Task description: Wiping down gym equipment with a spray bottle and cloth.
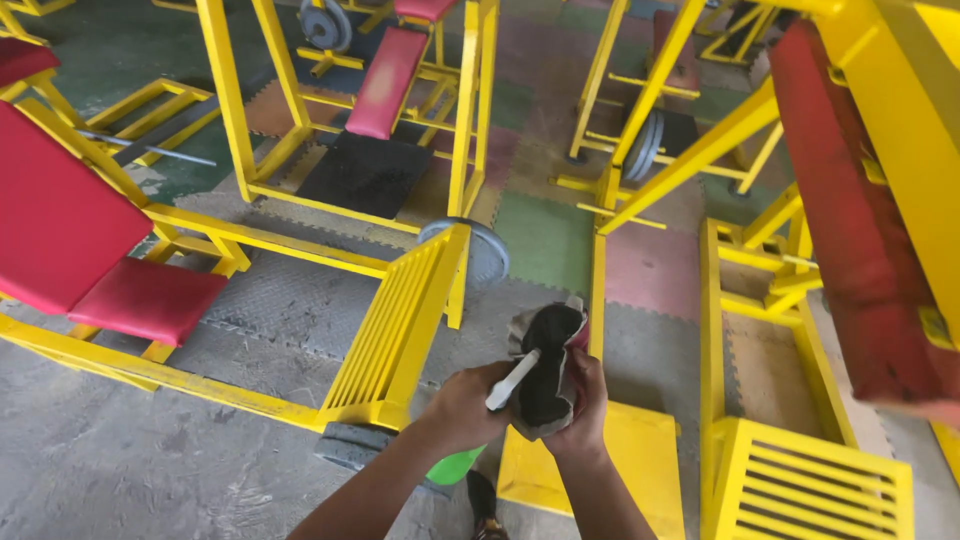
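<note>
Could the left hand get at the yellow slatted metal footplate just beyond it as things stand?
Probably not freely: the left hand is wrapped around a green spray bottle with a white nozzle. The yellow slatted metal footplate lies close with nothing between, so it could only touch it.

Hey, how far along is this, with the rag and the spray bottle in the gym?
Nothing shows as finished: no yellow frame or red pad looks freshly wiped. In hand: the left hand grips a green spray bottle by its white trigger, the right hand holds a dirty rag bunched against the nozzle. Any wiping of the machines seems not yet begun.
</note>
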